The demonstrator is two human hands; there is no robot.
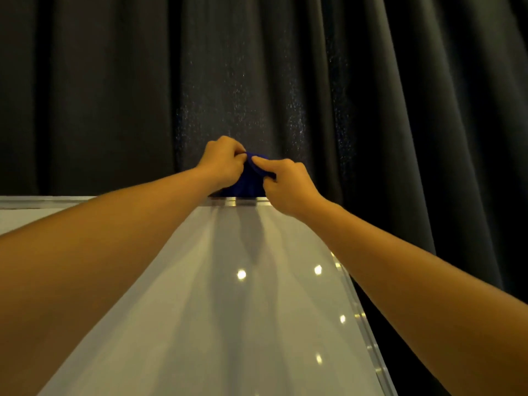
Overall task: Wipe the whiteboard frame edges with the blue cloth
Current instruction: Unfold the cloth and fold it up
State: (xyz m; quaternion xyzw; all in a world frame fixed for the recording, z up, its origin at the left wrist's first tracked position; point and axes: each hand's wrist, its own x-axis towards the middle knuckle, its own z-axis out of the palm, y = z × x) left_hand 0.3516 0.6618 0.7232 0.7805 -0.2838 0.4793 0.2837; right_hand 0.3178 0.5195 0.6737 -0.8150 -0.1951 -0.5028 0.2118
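A bunched blue cloth (248, 182) rests on the top edge of the whiteboard's silver frame (43, 202), near the upper right corner. My left hand (223, 164) grips the cloth from the left. Pinching it from the right with thumb and fingers is my right hand (285, 184). Most of the cloth is hidden between the two hands. The white board surface (228, 324) stretches down toward me, and the frame's right edge (368, 335) runs along its side.
A dark grey curtain (400, 110) hangs in folds right behind and to the right of the board. Ceiling lights reflect as bright spots on the board. Both forearms reach up across the board.
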